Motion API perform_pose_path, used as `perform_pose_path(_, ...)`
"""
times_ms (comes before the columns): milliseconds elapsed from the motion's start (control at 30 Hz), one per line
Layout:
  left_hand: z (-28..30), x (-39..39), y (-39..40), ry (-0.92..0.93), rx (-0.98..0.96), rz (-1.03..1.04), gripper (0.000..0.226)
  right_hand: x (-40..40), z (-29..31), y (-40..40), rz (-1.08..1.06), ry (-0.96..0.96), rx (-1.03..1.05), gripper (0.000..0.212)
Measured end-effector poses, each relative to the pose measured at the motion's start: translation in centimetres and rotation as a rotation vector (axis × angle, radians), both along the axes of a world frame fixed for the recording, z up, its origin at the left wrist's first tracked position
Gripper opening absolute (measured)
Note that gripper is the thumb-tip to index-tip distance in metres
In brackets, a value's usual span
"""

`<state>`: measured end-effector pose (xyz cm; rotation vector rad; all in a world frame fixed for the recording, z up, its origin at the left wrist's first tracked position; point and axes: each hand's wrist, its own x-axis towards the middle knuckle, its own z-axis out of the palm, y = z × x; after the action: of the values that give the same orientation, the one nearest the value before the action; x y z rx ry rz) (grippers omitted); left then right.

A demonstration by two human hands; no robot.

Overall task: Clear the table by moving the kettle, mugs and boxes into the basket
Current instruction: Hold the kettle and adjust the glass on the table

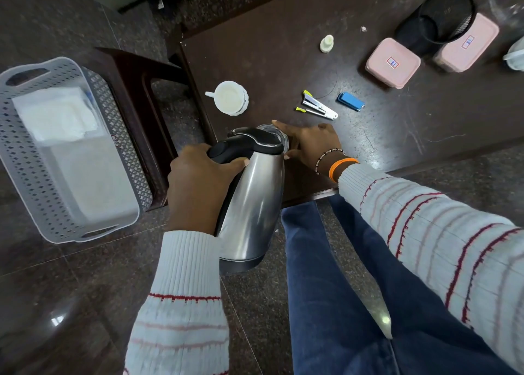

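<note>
Left hand (198, 181) — fingers curled round the black plastic handle of the tilted stainless-steel electric kettle (252, 201), thumb lying along the handle's side, wrist in a white ribbed cuff with red stripes. Right hand (309, 144) — reaching forward across the body, palm down, fingers bent around the kettle's far side near the lid; beaded and orange bands circle the wrist above the striped sleeve.

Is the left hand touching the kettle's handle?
Touching: the head view shows the left hand wrapped around the kettle's black handle.
</note>
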<state>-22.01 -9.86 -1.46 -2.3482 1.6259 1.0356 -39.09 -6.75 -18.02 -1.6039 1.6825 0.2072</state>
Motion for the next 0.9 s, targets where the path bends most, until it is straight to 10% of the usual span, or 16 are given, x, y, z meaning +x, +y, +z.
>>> perform_pose_path(900, -0.2, -1.1, 0.5, -0.013, -0.026, -0.021, 0.035, 0.0, 0.7, -0.2, 0.030, 0.011, 0.015, 0.063)
